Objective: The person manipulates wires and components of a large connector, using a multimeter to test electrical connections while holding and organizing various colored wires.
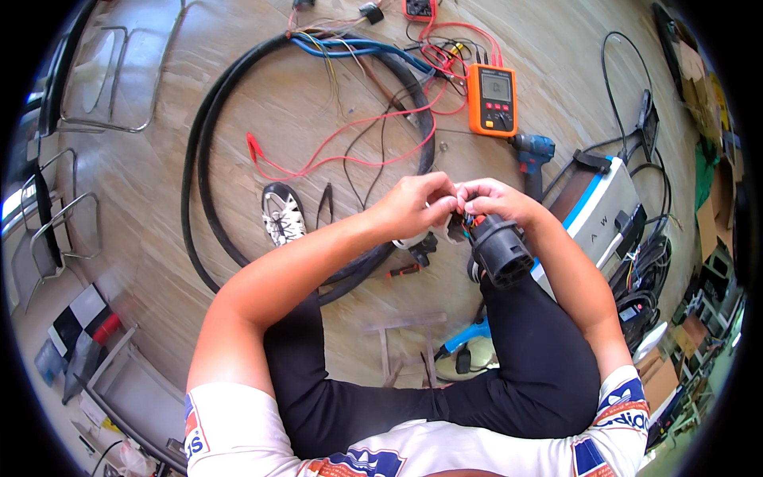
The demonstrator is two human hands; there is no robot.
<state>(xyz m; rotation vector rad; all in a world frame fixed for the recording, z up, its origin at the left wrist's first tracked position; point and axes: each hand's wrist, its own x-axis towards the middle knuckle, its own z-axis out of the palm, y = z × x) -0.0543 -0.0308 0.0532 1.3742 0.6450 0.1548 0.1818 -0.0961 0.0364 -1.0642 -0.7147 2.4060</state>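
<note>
My left hand (pixel 417 205) and my right hand (pixel 494 200) meet fingertip to fingertip above the floor, both closed in a pinch. Just under the right fingers, short coloured wires (pixel 470 224) run out of the back of a round black cable connector (pixel 502 253). It hangs below my right hand, in front of my right knee, its open end facing me. The right fingers are closed around the wires. What the left fingertips pinch is too small to make out.
A thick black cable (pixel 199 171) lies coiled around my left shoe (pixel 284 215). Beyond it sit an orange meter (pixel 493 99) with a red test lead (pixel 318 151), and a blue cordless drill (pixel 534 155). A white-and-blue case (pixel 584 211) stands at right; metal chairs (pixel 60 215) at left.
</note>
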